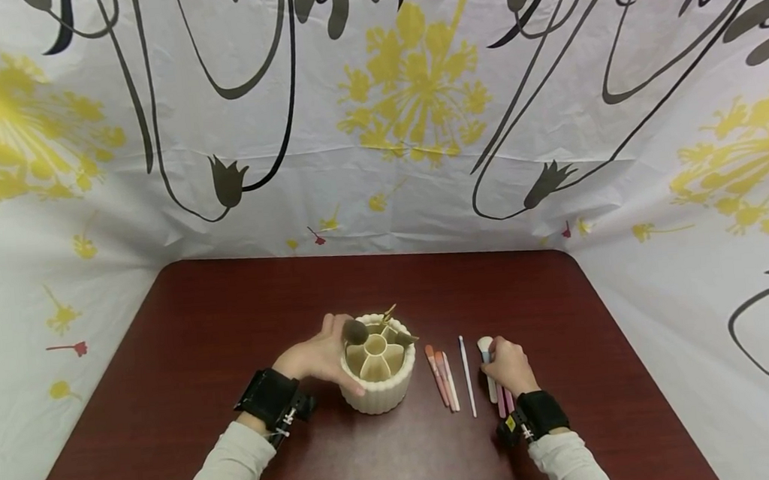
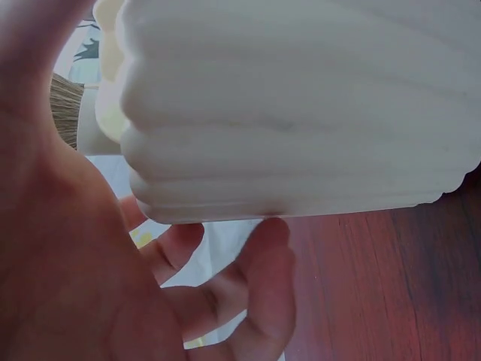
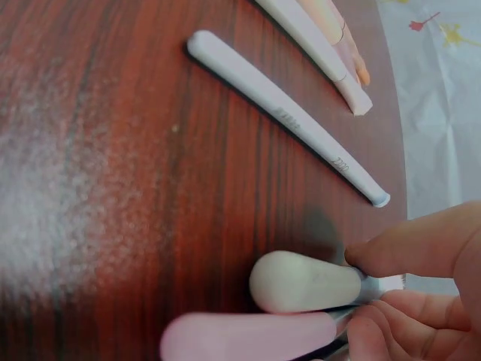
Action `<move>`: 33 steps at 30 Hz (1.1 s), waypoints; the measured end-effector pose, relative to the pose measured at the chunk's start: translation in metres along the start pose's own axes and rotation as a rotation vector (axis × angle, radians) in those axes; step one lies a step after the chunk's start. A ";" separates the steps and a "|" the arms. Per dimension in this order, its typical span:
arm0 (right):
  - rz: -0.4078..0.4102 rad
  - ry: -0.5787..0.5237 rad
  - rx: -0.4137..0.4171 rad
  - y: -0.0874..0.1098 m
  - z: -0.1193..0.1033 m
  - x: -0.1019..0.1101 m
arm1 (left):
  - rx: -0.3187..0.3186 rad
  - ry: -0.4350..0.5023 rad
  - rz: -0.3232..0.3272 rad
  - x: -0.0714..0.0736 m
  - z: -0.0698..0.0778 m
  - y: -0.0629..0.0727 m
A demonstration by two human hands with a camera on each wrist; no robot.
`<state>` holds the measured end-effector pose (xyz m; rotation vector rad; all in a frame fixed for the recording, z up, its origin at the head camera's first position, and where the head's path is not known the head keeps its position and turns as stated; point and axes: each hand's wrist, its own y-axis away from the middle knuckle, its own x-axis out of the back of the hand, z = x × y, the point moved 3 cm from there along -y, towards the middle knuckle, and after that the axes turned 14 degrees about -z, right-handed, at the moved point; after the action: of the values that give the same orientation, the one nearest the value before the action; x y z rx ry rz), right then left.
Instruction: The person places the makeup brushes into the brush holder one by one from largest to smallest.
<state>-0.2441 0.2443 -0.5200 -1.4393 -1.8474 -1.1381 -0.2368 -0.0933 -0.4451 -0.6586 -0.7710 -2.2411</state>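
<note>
I observed the right hand [image 3: 464,259] pinching a cream-handled brush [image 3: 301,282] just past its handle, with a pink-handled brush [image 3: 248,336] close beside it. I recorded a slim white brush [image 3: 278,113] lying apart on the reddish-brown table [image 3: 113,150].

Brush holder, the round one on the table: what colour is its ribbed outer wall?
The brush holder's outer wall is off-white or cream, best seen in the head view.

Soft, even light fills the head view, with pale glare on the near bench [image 1: 389,473]. The left wrist view is dimmer, the left hand [image 2: 98,241] shaded and slightly blurred. In the right wrist view, whitish glare speckles the bench and a narrow shadow edges the slim pale brush [image 3: 285,116].
</note>
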 end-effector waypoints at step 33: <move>0.112 -0.040 0.136 0.008 -0.040 0.026 | -0.134 -0.081 0.134 -0.011 -0.005 -0.016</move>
<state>-0.2476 0.2231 -0.4765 -1.4764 -1.8100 -0.9180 -0.2427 -0.0826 -0.4606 -0.8443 -0.6007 -2.1670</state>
